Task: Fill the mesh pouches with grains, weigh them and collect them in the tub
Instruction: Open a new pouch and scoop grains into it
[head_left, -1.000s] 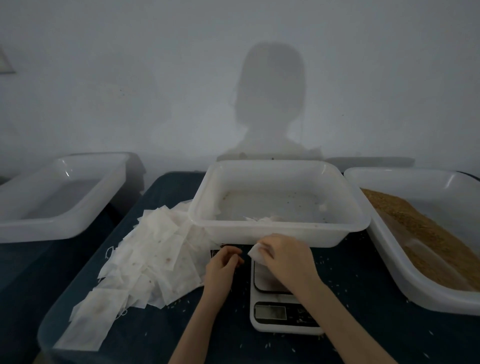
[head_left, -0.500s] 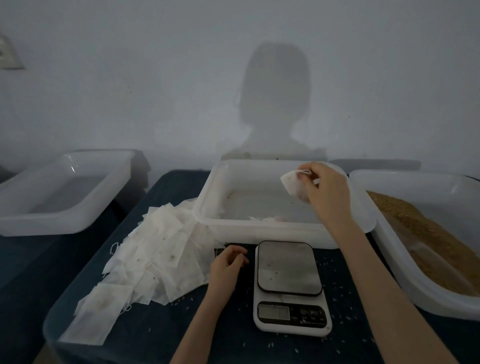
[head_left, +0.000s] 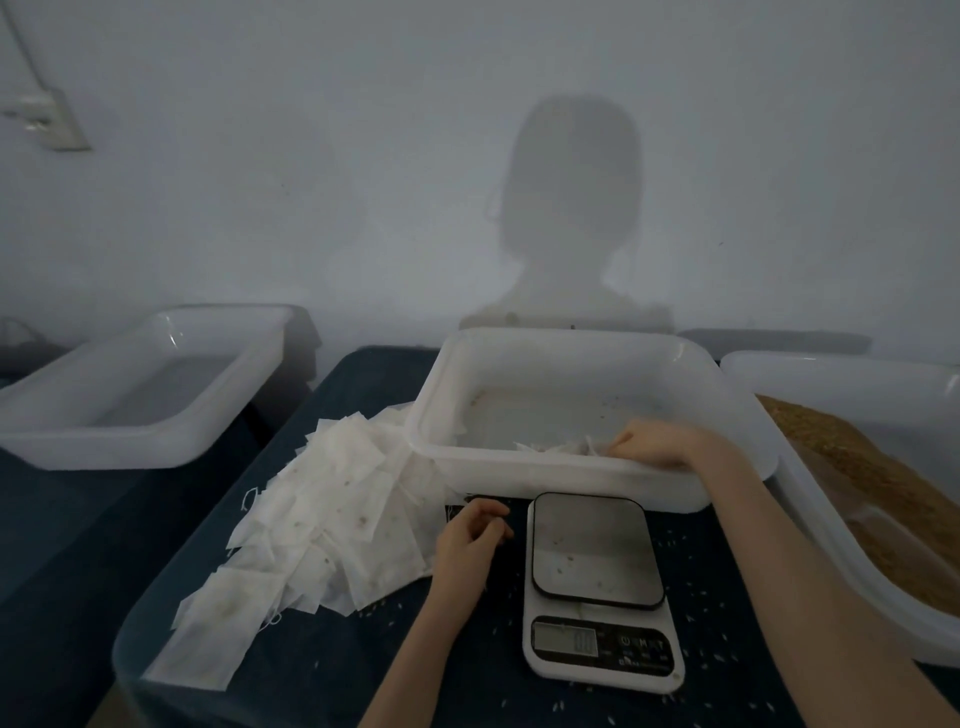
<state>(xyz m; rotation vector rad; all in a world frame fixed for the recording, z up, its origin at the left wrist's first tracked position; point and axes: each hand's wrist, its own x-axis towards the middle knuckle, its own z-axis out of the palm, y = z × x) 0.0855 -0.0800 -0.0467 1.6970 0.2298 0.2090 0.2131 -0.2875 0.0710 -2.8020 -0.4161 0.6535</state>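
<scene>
Dim worktop: my right hand (head_left: 657, 446) dips behind the tub (head_left: 571, 364) rim, grip unreadable among pouches (head_left: 550, 446); my left hand (head_left: 470, 540) rests loosely curled beside the scale (head_left: 597, 587).

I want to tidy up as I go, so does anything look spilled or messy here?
Yes. Loose grains are scattered on the dark table top around the scale, a few on its platform. The empty pouches lie in an untidy heap.
</scene>
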